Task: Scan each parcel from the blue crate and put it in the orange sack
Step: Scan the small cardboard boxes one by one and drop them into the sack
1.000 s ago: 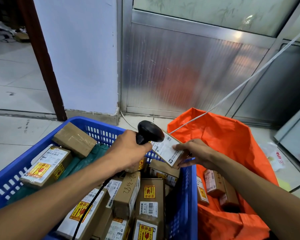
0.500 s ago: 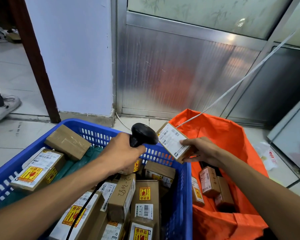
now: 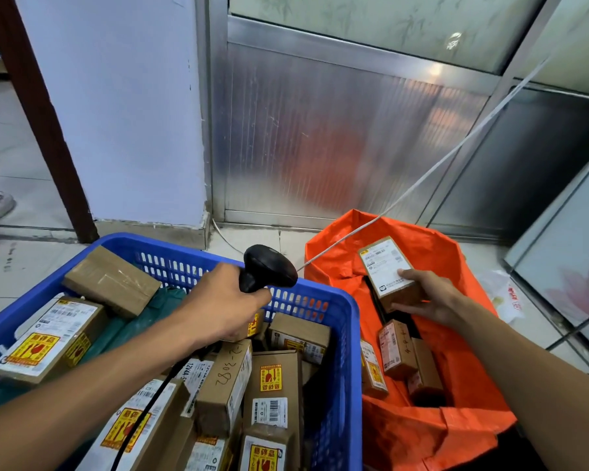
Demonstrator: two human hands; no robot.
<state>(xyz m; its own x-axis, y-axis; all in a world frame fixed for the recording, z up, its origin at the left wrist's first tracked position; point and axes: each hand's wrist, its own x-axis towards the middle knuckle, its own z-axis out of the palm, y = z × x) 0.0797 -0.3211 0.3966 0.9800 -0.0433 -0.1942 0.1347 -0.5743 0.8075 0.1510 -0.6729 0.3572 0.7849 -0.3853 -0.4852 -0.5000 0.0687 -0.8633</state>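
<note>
R hand (image 3: 434, 295) grip pinches a small parcel (image 3: 388, 271) label-up over the orange sack (image 3: 456, 433) mouth, thumb on top. L hand (image 3: 223, 305) grip wraps the scanner (image 3: 267, 268) above the blue crate (image 3: 346, 334) rim.

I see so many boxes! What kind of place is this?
Probably a parcel sorting room at a courier depot. A blue crate is full of labelled parcels, the left hand holds a scanner, and the right hand holds a parcel over an orange sack.

Both hands (image 3: 223, 302) (image 3: 429, 297) forward, fingers curled.
</note>
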